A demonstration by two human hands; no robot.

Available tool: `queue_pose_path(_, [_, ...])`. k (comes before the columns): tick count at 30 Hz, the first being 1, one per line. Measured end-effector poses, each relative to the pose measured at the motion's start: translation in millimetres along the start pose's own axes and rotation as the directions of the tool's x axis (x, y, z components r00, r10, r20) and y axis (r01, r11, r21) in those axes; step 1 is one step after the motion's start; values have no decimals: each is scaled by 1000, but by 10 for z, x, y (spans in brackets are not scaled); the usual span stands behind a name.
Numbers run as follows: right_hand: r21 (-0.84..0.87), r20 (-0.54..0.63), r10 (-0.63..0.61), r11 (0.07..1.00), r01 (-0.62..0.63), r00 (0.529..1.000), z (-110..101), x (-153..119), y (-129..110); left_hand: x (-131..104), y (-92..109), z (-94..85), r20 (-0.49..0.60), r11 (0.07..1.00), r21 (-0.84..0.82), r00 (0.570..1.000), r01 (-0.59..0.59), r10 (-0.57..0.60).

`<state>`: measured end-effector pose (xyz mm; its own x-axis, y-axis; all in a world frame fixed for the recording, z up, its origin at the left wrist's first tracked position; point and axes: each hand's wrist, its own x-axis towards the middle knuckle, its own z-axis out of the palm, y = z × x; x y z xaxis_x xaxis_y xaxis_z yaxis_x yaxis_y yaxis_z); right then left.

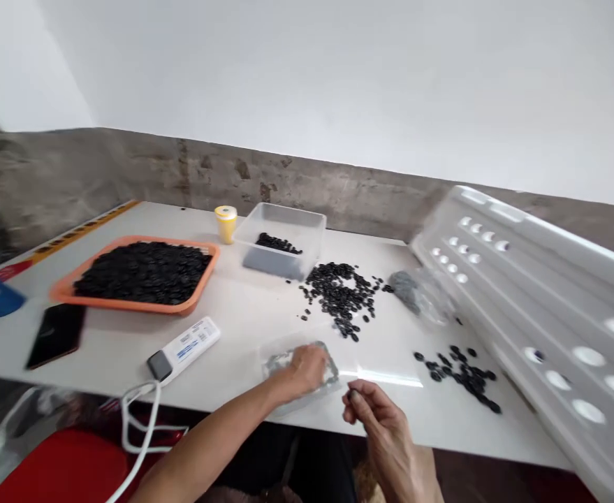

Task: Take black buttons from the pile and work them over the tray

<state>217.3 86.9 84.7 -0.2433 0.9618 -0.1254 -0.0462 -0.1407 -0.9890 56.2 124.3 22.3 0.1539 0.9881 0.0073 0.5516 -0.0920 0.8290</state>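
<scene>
My left hand (307, 370) reaches down into a small clear plastic tray (272, 349) that holds small grey pieces. Its fingers look bunched together, and their tips are hidden among the pieces. Just right of the tray, at the table's front edge, my right hand (383, 416) pinches a small black disc (351, 395) between thumb and fingers. A loose pile of similar black pieces (341, 297) lies farther back. More black pieces (469, 377) are scattered to the right of my right hand.
An orange basket (191, 302) full of black pieces stands left, beside a phone (58, 335) and a white power strip (188, 349). Behind are a clear bin (307, 234) and yellow cup (226, 225). A clear bag (429, 297) lies near the tilted, perforated white panel (527, 279).
</scene>
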Motion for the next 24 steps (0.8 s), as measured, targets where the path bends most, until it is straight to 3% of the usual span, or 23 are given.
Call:
queue_pose_path(4, [-19, -51, -36, 999, 35, 998, 33, 131, 43, -21, -15, -81, 78, 930, -335, 988, 151, -132])
queue_pose_path(10, [-72, -31, -36, 997, 33, 999, 89, 191, 139, -261, -2, -264, 113, 643, -729, 968, 235, -226])
queue_pose_path(15, [-182, 14, -25, 983, 27, 1000, 210, 233, 158, -376, 66, -342, 86, 486, -846, 955, 220, -284])
queue_pose_path(24, [-537, 63, -56, 840, 82, 996, 239, 322, 212, -507, 28, -482, -41, 388, -908, 887, 160, -460])
